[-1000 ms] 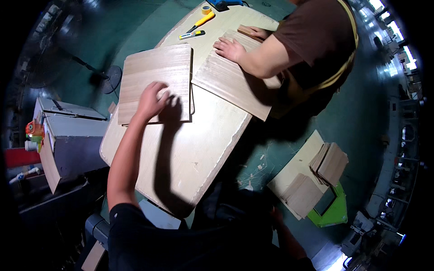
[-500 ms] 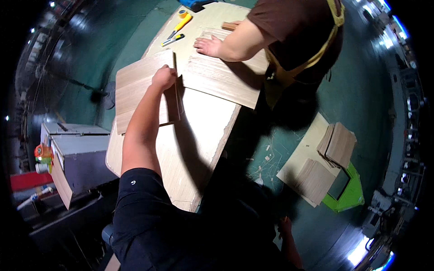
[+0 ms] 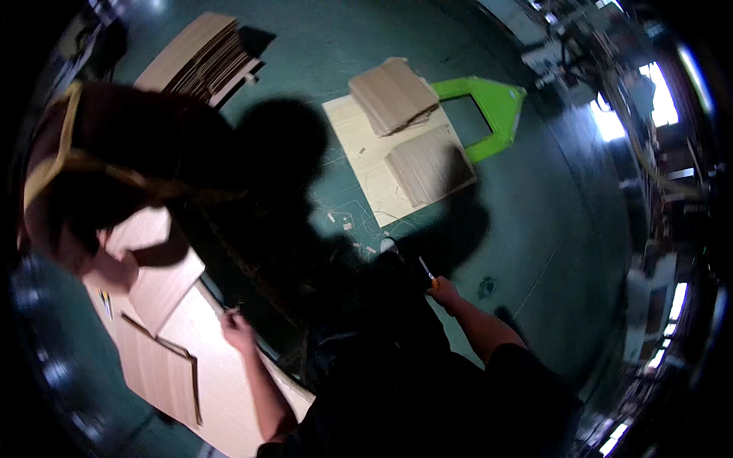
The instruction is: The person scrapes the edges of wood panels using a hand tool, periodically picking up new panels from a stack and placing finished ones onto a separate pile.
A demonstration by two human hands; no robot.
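My right hand (image 3: 444, 291), held out over the floor, is closed round a utility knife (image 3: 427, 272) with an orange handle, its blade pointing away from me. My left hand (image 3: 238, 331) hovers near the edge of the pale worktable (image 3: 221, 366), fingers curled and nothing visible in them. Left of it, apart from the hand, wooden panels (image 3: 158, 372) lie on the table with a dark gap along their edge. Beyond them, another wooden panel (image 3: 169, 284) lies below a co-worker's arm (image 3: 114, 271). Shadow hides that person's fingers.
Ahead, two piles of thin wooden sheets (image 3: 393, 95) (image 3: 431, 164) rest on a pale board (image 3: 351, 130) beside a green frame (image 3: 500, 114) on the floor. A larger panel stack (image 3: 202, 57) stands far left. Scraps (image 3: 347, 227) litter the floor near my shoe (image 3: 388, 245).
My view has swung right, toward the floor piles. My left hand has let go of the panels, which now lie on the table. The knife in my right hand has come into clear view.
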